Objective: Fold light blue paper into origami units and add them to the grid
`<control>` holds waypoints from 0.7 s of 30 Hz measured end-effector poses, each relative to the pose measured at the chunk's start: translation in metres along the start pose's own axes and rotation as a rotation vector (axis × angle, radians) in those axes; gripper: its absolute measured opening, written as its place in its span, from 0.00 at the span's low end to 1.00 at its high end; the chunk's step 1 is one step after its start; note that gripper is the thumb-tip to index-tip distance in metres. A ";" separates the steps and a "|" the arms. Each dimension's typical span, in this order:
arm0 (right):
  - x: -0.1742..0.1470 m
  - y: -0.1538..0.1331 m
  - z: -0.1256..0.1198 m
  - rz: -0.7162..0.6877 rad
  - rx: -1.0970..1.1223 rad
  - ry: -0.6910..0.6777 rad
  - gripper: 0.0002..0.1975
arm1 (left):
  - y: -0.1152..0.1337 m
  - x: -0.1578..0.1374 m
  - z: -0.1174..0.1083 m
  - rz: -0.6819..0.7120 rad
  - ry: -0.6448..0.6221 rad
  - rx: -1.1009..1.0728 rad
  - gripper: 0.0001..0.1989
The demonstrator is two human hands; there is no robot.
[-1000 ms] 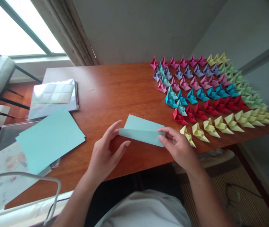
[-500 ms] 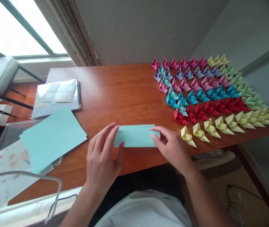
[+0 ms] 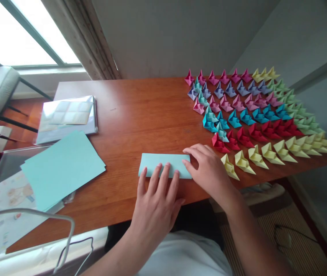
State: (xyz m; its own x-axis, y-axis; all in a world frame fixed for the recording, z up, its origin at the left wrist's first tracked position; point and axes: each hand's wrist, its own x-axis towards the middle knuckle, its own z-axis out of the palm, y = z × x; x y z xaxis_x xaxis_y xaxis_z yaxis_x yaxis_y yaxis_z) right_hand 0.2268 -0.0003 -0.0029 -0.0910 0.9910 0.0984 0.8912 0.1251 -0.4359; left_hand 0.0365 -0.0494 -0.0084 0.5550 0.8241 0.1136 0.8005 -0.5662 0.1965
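Observation:
A light aqua sheet of paper [image 3: 156, 160], folded into a narrow strip, lies flat on the wooden table in front of me. Spread over its lower edge are the fingers of my left hand [image 3: 159, 201], resting flat on the paper and gripping nothing. At the strip's right end, my right hand [image 3: 209, 166] holds the paper, its thumb on the surface and its index finger by the top corner. The other right-hand fingers are curled and partly hidden.
Loose aqua sheets [image 3: 65, 168] lie to the left, below a clear-wrapped pack [image 3: 65, 132]. Rows of colourful folded paper boats [image 3: 249, 117] cover the table's right side. A white curved cable or tube [image 3: 36, 212] crosses the lower left. The table's front edge is near my body.
My left hand has moved right and down from the strip's left end, and its fingers now lie spread on the paper. The right hand stays at the right end.

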 end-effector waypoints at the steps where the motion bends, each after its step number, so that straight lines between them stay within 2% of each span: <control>1: 0.000 0.000 -0.001 -0.009 -0.022 -0.009 0.12 | 0.000 0.000 0.000 -0.005 -0.003 -0.002 0.29; 6: 0.001 -0.004 -0.002 -0.018 -0.157 -0.095 0.21 | 0.001 -0.002 0.000 -0.012 -0.013 -0.010 0.28; 8: 0.002 -0.005 -0.002 -0.015 -0.181 -0.130 0.20 | 0.001 -0.002 0.000 -0.011 -0.018 -0.011 0.28; 12: 0.006 -0.005 -0.002 -0.020 -0.133 -0.169 0.09 | 0.001 -0.001 0.000 -0.011 -0.012 -0.015 0.28; 15: 0.004 -0.003 -0.003 -0.011 0.009 -0.142 0.02 | -0.001 0.000 -0.002 -0.002 0.001 -0.029 0.26; 17: 0.000 -0.002 -0.004 0.027 0.181 -0.103 0.03 | -0.002 0.001 -0.004 0.014 0.034 -0.065 0.25; 21: -0.014 0.002 -0.006 0.137 0.462 -0.012 0.05 | -0.008 0.003 -0.011 0.013 0.245 -0.210 0.22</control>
State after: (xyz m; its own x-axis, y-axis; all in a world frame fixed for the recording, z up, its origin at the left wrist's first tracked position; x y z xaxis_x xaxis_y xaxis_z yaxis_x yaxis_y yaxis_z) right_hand 0.2320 -0.0146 0.0003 0.0057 1.0000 0.0036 0.6050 -0.0006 -0.7962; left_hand 0.0294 -0.0418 0.0008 0.4732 0.8112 0.3435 0.7153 -0.5814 0.3876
